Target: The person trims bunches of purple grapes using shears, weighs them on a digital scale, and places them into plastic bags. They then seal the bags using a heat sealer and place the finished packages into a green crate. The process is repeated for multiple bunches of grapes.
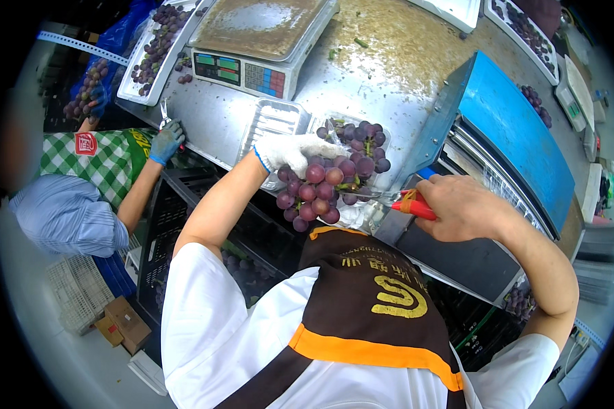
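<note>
My left hand (298,151), in a white glove, is closed on the top of a bunch of purple grapes (315,189). The bunch hangs at the table's near edge, in front of my apron. My bare right hand (460,208) grips red-handled scissors (416,204), whose blades reach in among the grapes from the right. Whether the blades are apart is too hard to make out. Just beyond lie more grapes (363,140) in a clear plastic tray, the two clusters overlapping in view. An unfilled clear plastic tray (274,121) sits left of it, partly behind my glove.
A weighing scale (252,58) stands at the far left of the metal table (382,61). On the right is a blue-covered machine (515,129). A white tray of grapes (158,51) lies past the scale. At left, a co-worker's gloved hand (165,142) holds scissors. Black crates (177,204) stand below.
</note>
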Demonstrator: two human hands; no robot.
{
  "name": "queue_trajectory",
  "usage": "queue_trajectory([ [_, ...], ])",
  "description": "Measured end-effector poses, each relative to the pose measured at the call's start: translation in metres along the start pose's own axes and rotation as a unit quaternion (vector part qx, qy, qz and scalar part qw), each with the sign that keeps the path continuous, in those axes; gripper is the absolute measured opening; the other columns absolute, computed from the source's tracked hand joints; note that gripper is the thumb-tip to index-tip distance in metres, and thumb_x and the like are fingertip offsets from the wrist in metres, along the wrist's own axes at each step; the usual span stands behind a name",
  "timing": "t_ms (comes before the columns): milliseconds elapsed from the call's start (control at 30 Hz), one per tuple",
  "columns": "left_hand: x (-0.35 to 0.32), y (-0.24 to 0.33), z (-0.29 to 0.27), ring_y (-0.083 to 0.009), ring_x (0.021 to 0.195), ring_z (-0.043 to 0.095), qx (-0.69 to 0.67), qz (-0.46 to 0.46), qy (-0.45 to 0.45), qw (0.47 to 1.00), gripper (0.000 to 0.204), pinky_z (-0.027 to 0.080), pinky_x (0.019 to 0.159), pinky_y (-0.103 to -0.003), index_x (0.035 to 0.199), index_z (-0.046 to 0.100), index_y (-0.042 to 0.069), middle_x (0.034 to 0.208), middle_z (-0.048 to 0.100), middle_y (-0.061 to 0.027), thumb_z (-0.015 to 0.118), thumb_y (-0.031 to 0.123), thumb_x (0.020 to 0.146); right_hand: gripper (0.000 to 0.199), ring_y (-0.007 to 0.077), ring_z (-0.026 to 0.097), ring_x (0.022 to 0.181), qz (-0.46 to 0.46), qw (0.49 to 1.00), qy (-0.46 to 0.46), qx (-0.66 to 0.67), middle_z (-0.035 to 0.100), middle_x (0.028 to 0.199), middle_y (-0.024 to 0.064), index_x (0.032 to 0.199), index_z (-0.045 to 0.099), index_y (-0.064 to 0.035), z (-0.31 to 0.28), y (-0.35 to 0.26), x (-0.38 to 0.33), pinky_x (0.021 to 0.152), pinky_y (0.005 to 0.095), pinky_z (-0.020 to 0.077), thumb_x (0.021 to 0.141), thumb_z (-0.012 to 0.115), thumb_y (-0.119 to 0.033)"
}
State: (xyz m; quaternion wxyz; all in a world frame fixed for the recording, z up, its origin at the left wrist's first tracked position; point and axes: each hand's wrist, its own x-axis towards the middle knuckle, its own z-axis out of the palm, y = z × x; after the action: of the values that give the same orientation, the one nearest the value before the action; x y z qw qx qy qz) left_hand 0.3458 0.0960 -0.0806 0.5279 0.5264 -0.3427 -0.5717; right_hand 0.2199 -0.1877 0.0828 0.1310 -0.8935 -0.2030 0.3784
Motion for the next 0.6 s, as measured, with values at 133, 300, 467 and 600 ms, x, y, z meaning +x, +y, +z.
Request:
queue_trajectory([
  [133, 0.003, 0.006, 0.002, -0.0249, 0.121, 0.046, 0.014, 0.002, -0.001, 1.000, 0.095, 0.030, 0.105, -0.037, 0.131, 0.047, -0.005, 0.130, 0.053, -0.0142, 0.078, 0.048, 0.058, 0.031, 0.0387, 0.063, 0.083, 0.000, 1.000, 0.001, 0.001, 0.063, 0.081, 0.0251, 0.086, 0.060, 0.0055, 0.003, 0.000, 0.004, 0.077, 0.0442, 0.0497, 0.079, 0.057, -0.024],
  [300, 0.003, 0.005, 0.004, -0.0241, 0.121, 0.047, 0.012, -0.011, 0.007, 1.000, 0.096, 0.030, 0.106, -0.036, 0.132, 0.047, -0.005, 0.130, 0.053, -0.0137, 0.078, 0.047, 0.057, 0.034, 0.0379, 0.061, 0.088, 0.024, 0.999, -0.034, -0.005, 0.061, 0.088, 0.0221, 0.093, 0.058, 0.0034, 0.003, -0.003, 0.007, 0.080, 0.0441, 0.0468, 0.080, 0.061, -0.028],
  [467, 0.003, 0.005, 0.007, -0.0239, 0.121, 0.047, 0.019, -0.017, 0.012, 1.000, 0.095, 0.030, 0.106, -0.036, 0.132, 0.047, -0.005, 0.130, 0.053, -0.0135, 0.078, 0.044, 0.056, 0.028, 0.0386, 0.064, 0.079, -0.009, 1.000, 0.026, -0.006, 0.064, 0.077, 0.0248, 0.081, 0.063, 0.0051, 0.014, 0.003, 0.009, 0.074, 0.0436, 0.0509, 0.076, 0.058, -0.022],
  [600, 0.004, -0.006, 0.001, -0.0234, 0.121, 0.047, 0.035, -0.011, -0.002, 0.999, 0.094, 0.030, 0.106, -0.035, 0.132, 0.047, -0.004, 0.130, 0.053, -0.0132, 0.077, 0.041, 0.056, 0.023, 0.0392, 0.064, 0.077, 0.002, 0.999, 0.040, 0.000, 0.063, 0.072, 0.0252, 0.074, 0.063, 0.0049, 0.012, 0.000, 0.013, 0.072, 0.0442, 0.0512, 0.071, 0.058, -0.017],
])
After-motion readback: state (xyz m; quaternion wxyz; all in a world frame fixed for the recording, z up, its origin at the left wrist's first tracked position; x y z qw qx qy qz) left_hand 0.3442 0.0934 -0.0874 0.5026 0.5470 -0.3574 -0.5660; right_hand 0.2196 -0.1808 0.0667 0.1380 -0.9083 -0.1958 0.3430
